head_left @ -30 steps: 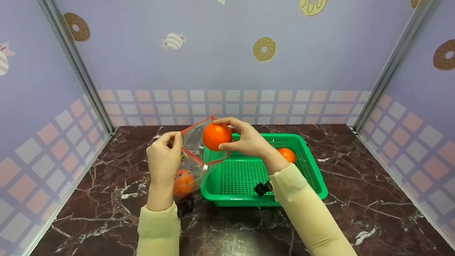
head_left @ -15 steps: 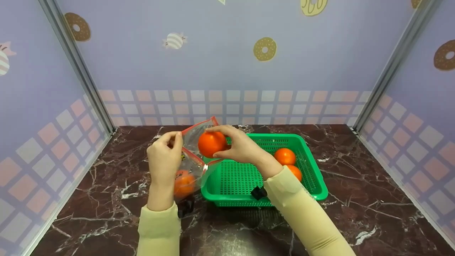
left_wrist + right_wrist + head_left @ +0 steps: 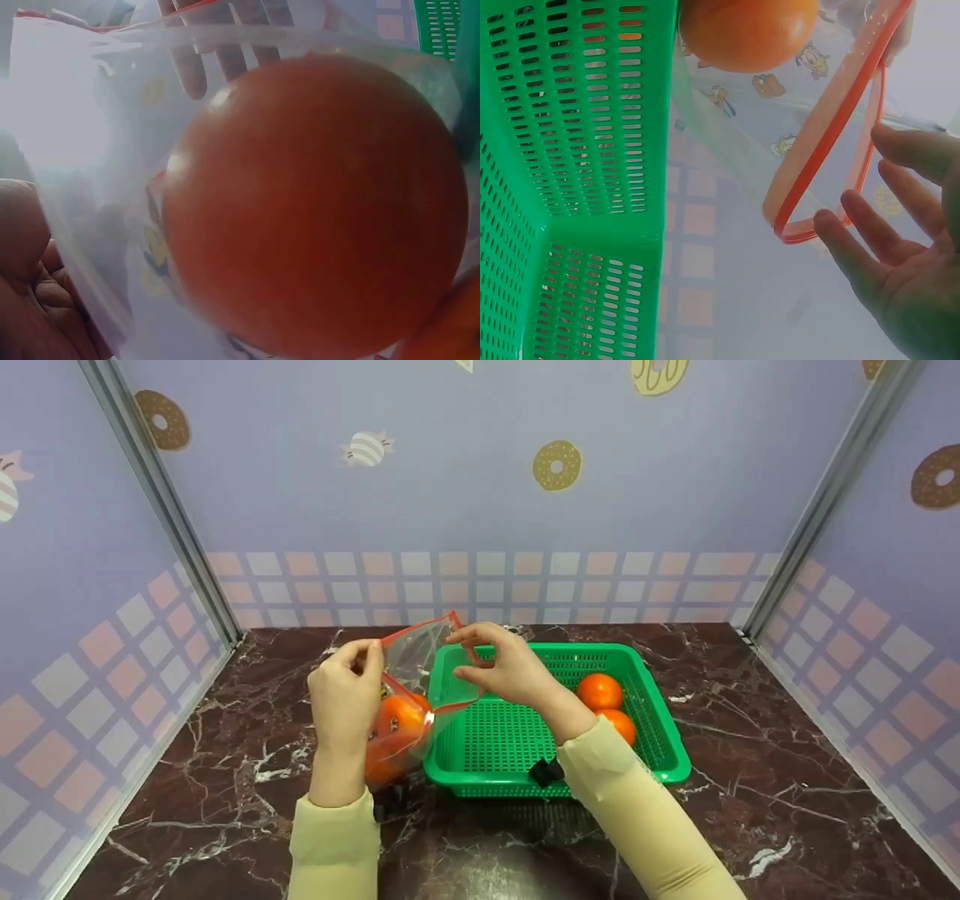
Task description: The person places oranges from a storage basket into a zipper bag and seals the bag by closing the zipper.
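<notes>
My left hand point(image 3: 345, 690) pinches the red-edged rim of a clear zip bag point(image 3: 411, 656), which hangs with its mouth spread. Inside lie an upper orange point(image 3: 405, 716) and a lower orange point(image 3: 381, 769), both low in the bag beside my left wrist. Up close in the left wrist view, one smooth orange point(image 3: 315, 202) presses behind the plastic. At the opposite side of the bag's mouth is my right hand point(image 3: 506, 664), holding no fruit; in the right wrist view its fingers point(image 3: 847, 244) are loosely spread by the red zip strip point(image 3: 821, 142). Whether they touch it I cannot tell.
A green perforated basket point(image 3: 562, 649) stands right of the bag, under my right forearm. Two oranges sit at its right side, a rear orange point(image 3: 600, 691) and a front orange point(image 3: 619, 727), partly behind the sleeve. Beneath is a dark marbled tabletop point(image 3: 300, 840), with patterned walls around it.
The orange in my right hand went down to the left into the bag and was let go. My right hand lowered slightly, and its fingers came apart. My left hand kept its place on the rim.
</notes>
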The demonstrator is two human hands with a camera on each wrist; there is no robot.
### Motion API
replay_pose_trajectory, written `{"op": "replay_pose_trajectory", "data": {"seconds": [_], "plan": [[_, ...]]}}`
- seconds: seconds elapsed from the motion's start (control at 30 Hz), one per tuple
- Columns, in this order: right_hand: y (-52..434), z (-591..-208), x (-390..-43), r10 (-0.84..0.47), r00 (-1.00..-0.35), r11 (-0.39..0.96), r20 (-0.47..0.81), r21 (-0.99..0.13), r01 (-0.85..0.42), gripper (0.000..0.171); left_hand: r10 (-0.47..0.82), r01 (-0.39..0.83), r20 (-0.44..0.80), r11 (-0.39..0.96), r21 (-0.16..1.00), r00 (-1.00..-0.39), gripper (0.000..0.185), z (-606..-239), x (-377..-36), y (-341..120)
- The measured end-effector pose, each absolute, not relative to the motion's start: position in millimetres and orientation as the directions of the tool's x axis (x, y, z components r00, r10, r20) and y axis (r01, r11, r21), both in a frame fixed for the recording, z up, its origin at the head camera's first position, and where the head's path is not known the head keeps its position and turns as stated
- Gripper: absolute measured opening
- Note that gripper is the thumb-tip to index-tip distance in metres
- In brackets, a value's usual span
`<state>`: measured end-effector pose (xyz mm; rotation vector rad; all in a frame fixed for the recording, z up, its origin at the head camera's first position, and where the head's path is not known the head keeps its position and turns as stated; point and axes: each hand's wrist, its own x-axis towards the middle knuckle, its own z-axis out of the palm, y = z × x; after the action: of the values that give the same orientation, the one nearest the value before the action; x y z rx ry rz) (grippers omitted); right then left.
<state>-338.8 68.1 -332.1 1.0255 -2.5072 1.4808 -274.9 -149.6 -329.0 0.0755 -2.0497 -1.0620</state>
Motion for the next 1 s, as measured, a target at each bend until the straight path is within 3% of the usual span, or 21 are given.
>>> {"op": "replay_pose_trajectory", "data": {"seconds": [0.13, 0.23, 0.33, 0.43, 0.7, 0.87, 1.0], "plan": [[67.5, -330.4, -337.9, -0.391, -0.871, 0.416, 0.298, -0.787, -0.456, 0.036, -0.389, 0.292, 0.631, 0.644, 0.707, -0.671, 0.019, -329.0, -274.9, -149.5], [68.6, -327.5, -337.5, -0.341, -0.935, 0.559, 0.100, -0.778, -0.287, 0.042, -0.389, 0.297, 0.635, 0.643, 0.706, -0.668, 0.019, -329.0, -275.1, -149.6], [69.8, -326.8, -338.8, -0.382, -0.908, 0.695, -0.175, -0.701, -0.158, 0.038, -0.391, 0.300, 0.637, 0.641, 0.707, -0.664, 0.019, -329.6, -275.8, -150.1], [70.2, -328.8, -341.1, -0.439, -0.849, 0.739, -0.293, -0.656, -0.155, 0.034, -0.398, 0.303, 0.644, 0.643, 0.704, -0.653, 0.019, -331.1, -276.9, -151.5], [65.0, -327.4, -341.3, -0.452, -0.889, 0.503, -0.071, -0.844, -0.189, 0.035, -0.493, 0.341, 0.668, 0.598, 0.726, -0.557, 0.016, -330.1, -274.7, -163.9], [61.1, -323.8, -338.0, -0.412, -0.910, 0.431, 0.038, -0.872, -0.231, 0.038, -0.575, 0.402, 0.668, 0.535, 0.744, -0.471, 0.017, -328.7, -273.9, -172.3], [59.2, -322.1, -335.7, -0.383, -0.920, 0.391, 0.088, -0.887, -0.247, 0.038, -0.587, 0.435, 0.674, 0.515, 0.739, -0.448, 0.018, -328.0, -273.7, -173.0]]}}
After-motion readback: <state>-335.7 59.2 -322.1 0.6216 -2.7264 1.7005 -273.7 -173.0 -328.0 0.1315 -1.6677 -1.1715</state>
